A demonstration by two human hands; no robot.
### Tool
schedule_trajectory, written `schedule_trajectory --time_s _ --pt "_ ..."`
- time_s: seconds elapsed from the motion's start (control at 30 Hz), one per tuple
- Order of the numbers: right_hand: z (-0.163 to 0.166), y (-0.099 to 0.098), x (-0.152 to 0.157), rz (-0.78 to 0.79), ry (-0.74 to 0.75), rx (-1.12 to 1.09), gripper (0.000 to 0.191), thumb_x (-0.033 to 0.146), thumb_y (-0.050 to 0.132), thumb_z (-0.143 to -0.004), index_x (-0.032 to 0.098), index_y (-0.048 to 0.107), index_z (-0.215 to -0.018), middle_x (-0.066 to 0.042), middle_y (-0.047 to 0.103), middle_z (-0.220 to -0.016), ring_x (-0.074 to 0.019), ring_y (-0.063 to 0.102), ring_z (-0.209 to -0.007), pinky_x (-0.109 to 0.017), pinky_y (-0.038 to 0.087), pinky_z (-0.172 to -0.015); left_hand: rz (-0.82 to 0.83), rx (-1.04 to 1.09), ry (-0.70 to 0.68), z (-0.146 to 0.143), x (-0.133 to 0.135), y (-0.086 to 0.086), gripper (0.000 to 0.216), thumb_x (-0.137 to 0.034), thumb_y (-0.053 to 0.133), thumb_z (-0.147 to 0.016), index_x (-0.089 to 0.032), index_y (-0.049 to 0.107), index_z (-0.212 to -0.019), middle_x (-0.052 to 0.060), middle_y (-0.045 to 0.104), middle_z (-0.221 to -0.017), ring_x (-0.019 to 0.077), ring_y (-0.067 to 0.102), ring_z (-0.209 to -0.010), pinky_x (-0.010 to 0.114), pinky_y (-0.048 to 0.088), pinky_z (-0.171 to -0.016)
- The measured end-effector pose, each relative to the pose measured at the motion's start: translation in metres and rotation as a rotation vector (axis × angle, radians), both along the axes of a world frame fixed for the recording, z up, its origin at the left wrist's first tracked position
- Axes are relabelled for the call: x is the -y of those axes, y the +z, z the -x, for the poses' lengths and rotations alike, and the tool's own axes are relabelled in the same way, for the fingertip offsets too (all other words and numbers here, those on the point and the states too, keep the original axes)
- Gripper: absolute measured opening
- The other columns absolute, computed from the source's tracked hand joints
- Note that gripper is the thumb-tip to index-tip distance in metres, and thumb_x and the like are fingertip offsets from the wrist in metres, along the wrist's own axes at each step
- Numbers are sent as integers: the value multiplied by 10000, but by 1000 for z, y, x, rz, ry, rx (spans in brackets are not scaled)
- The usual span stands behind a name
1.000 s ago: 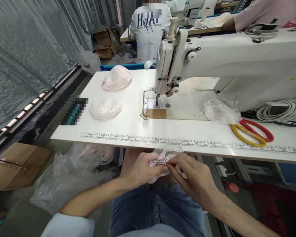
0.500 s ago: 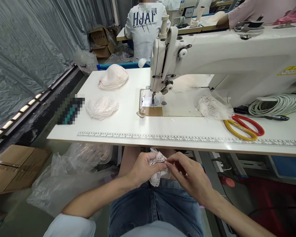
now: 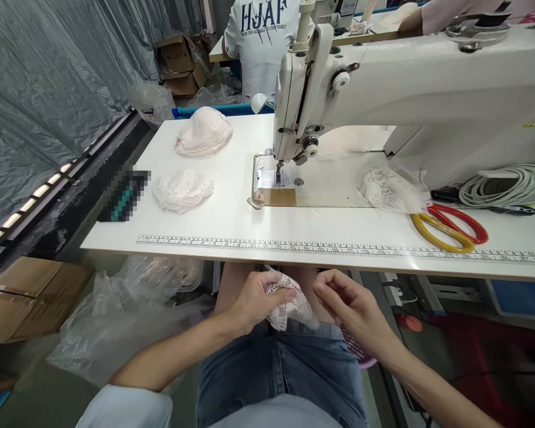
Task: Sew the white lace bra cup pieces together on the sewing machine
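Head view, seated worker at a sewing station. The left hand (image 3: 255, 297) is closed around a small lace piece (image 3: 289, 306), white with dark dots. The thumb lies over the top edge and the fingers are wrapped beneath, so the cloth bunches and hangs from the fist. The piece is held below the front edge of the table (image 3: 232, 220), above the lap in blue jeans (image 3: 276, 368).

The right hand (image 3: 354, 306) is just beside the lace but apart from it. Its fingers are curled inward, with thumb and forefinger tips drawn together. Whether anything is pinched between them cannot be told.

On the table top, a printed measuring scale (image 3: 294, 245) runs along the near edge. A white sewing machine (image 3: 383, 89) stands at the centre and right, its needle over the metal plate (image 3: 274, 178). To the left of the plate lies a loose lace heap (image 3: 182, 190), and behind that a domed stack of pale pieces (image 3: 204, 132). To the right of the plate lies another lace scrap (image 3: 387, 190), touching scissors (image 3: 450, 229) with one yellow and one red handle. A coiled white cable (image 3: 508, 187) rests behind the scissors.

Under the table at the left, crumpled clear plastic (image 3: 116, 315) sits near a cardboard box (image 3: 31, 297). A purple basket (image 3: 356, 348) shows partly under the right wrist. A person in a white printed shirt (image 3: 261, 35) sits at the far side of the room.
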State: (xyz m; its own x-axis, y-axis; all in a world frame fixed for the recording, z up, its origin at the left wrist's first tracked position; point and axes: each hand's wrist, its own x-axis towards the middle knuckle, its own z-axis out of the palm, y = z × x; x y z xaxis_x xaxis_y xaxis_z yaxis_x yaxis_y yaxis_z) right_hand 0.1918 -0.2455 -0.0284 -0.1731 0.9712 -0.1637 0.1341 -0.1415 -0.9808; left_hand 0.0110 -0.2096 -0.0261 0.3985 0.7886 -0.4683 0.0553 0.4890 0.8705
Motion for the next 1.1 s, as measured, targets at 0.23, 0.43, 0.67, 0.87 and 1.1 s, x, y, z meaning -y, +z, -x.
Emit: schedule_trajectory --time_s 0.23,0.43,0.67,0.87,1.1 --pt "5 -7 -1 -307 60 289 88 285 493 -909 210 537 -894 -9 521 -751 -138 484 -661 -255 392 -594 36 52 -3 -3 1 0 413 -437 748 -631 -68 667 -797 37 614 -689 104 518 -609 221 414 -599" --pt "6 -3 -5 -78 211 -16 220 365 423 -938 205 449 -789 25 393 -694 -113 367 -590 -232 320 -522 -2 -40 -56 -3 -4 3 311 -341 760 -606 -74 677 -742 33 609 -656 106 511 -586 219 402 -570" --pt "-10 -3 11 -22 259 4 279 406 410 -937 208 418 -741 18 390 -706 -128 374 -634 -246 322 -565 -57 -134 -148 -7 -1 -1 190 -237 717 -609 -83 687 -716 31 605 -652 108 508 -579 212 386 -544" --pt "-15 -17 5 7 92 -189 257 428 468 -909 213 433 -773 36 343 -684 -105 314 -557 -239 299 -498 9 -50 -140 -14 2 2 328 -393 726 -634 -82 654 -710 16 564 -615 92 478 -546 203 364 -516" --pt "-20 -21 5 -87 38 -93 160 354 443 -935 213 487 -874 23 402 -697 -107 375 -564 -244 336 -503 94 -95 -53 -13 0 2 410 -425 770 -581 -76 626 -743 23 576 -652 87 490 -567 204 395 -540"
